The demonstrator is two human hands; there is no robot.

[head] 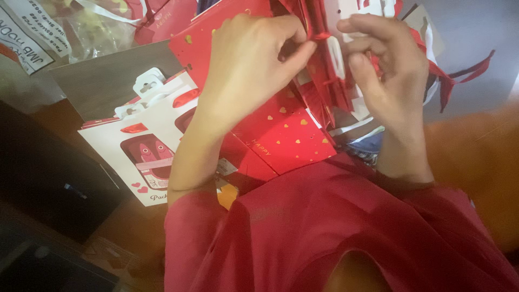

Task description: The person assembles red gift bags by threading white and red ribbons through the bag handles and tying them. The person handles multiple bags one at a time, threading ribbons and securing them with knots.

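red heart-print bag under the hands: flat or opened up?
Flat. The red heart-print bag lies as one flat panel with straight edges on the pile, beneath the left hand; no open mouth or gusset shows.

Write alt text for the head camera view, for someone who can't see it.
Seen from above, a person in red sleeves pinches a red ribbon between the left hand and the right hand, over a red paper bag with gold hearts. White packaging cards with red pictures lie stacked to the left, and clear plastic wrapping lies at top left.
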